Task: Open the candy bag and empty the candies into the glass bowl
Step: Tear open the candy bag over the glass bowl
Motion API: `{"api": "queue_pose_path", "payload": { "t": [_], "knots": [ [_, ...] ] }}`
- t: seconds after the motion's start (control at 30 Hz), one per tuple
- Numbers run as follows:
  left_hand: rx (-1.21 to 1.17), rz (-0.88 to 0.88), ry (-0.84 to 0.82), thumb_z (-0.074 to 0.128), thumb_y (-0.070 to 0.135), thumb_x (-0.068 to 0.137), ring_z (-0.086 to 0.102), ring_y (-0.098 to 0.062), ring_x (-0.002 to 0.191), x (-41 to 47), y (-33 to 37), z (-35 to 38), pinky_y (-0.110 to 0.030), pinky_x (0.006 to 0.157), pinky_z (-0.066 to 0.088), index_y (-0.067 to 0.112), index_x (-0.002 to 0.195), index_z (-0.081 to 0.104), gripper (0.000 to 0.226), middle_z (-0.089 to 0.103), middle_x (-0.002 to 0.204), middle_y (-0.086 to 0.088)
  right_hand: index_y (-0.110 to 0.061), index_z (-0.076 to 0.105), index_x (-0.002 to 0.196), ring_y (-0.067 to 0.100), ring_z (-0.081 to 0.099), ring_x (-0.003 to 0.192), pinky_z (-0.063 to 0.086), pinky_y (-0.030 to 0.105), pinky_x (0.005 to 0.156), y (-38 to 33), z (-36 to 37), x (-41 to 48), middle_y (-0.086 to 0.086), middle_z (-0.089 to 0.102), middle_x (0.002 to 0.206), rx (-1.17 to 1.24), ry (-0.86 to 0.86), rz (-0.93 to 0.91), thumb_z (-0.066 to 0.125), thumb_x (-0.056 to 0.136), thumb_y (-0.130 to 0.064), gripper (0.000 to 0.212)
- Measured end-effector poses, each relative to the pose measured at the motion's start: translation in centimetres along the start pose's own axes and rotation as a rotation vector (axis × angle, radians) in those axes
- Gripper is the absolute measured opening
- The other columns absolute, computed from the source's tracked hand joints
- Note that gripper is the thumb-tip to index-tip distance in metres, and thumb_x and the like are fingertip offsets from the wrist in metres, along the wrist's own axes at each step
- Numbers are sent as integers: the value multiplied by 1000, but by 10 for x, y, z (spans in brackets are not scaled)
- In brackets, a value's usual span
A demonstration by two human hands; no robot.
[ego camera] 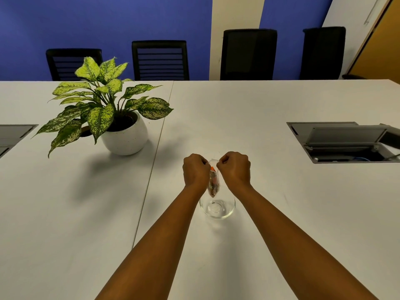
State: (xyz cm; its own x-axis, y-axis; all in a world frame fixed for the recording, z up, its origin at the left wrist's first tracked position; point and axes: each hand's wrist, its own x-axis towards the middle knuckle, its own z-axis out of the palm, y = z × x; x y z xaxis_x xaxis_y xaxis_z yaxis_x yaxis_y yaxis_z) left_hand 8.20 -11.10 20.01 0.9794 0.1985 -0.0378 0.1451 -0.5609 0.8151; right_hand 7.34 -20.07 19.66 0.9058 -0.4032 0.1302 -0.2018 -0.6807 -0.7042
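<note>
Bag (213,182) is pinched at its top by both fists — left hand (195,169), right hand (234,167) — above the bowl (217,207); the seal should be pulled apart gently.

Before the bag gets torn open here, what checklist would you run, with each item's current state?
1. Both hands grip the top edge of the small clear plastic candy bag: left hand and right hand pinch it. Ok.
2. Bag hangs above the round clear glass bowl: ok.
3. Bowl empty, upright on the white table: ok.
4. Bag already open: cannot tell.
5. Potted green plant in white pot clear of the hands: ok.
</note>
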Motion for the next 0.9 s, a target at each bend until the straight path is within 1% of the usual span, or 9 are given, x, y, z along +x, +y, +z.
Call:
{"api": "queue_pose_path", "payload": {
  "t": [0.13,0.2,0.33,0.43,0.57,0.67,0.77,0.83,0.9],
  "knots": [
    [-28,-15,15,60,14,89,71,-30,87,0,2,1,-35,84,58,-2,100,72,23,74,101,-20,-2,72,87,24,68,78,46,23,63,-2,1,1,14,74,89,26,5,-5,65,82,-9,11],
    [-46,-29,18,61,17,89,71,-30,91,-2,5,2,-35,86,58,0,104,71,25,73,105,-18,-2,71,88,25,68,79,47,23,64,-3,2,1,14,74,89,44,7,0,65,82,-9,11],
    [-110,-119,-60,70,25,83,70,-32,96,-7,5,6,-37,88,58,4,112,63,36,67,114,-17,-1,72,87,27,69,80,48,24,65,0,-1,4,15,74,88,79,17,42,66,80,-6,11],
    [-161,-188,-135,72,15,81,71,-34,95,-7,3,7,-43,90,57,-1,106,65,31,69,110,-20,-2,72,84,26,69,80,47,25,66,4,-2,4,15,74,86,89,16,61,64,79,-4,10],
    [-239,-201,-133,68,0,79,72,-36,87,-5,6,7,-45,86,59,-8,93,72,16,73,96,-26,-2,72,86,27,69,82,52,29,71,10,-2,2,16,74,86,94,-17,57,62,82,-6,11],
    [-274,-194,-127,68,-2,79,72,-38,87,-3,7,6,-46,86,59,-9,92,72,15,73,96,-26,-3,70,95,28,68,89,51,30,78,11,-4,4,16,74,94,113,-42,76,65,81,-10,16],
    [-283,-190,-115,67,-1,81,72,-37,89,-1,6,6,-46,87,58,-7,95,72,16,73,99,-25,-6,64,107,28,66,95,46,27,76,11,-3,5,14,70,104,115,-128,132,70,80,-18,30],
    [-276,-184,-103,67,1,81,72,-36,90,0,5,6,-46,88,58,-6,96,72,17,73,100,-24,-7,63,108,27,65,95,47,28,76,11,-2,4,13,69,106,100,-168,159,70,80,-24,33],
    [-261,-170,-89,67,2,82,72,-35,88,0,2,5,-45,87,58,-5,95,72,16,73,99,-23,-5,67,100,28,66,93,51,32,78,12,-2,3,13,71,103,80,-178,173,68,81,-21,24]
  ]
}}
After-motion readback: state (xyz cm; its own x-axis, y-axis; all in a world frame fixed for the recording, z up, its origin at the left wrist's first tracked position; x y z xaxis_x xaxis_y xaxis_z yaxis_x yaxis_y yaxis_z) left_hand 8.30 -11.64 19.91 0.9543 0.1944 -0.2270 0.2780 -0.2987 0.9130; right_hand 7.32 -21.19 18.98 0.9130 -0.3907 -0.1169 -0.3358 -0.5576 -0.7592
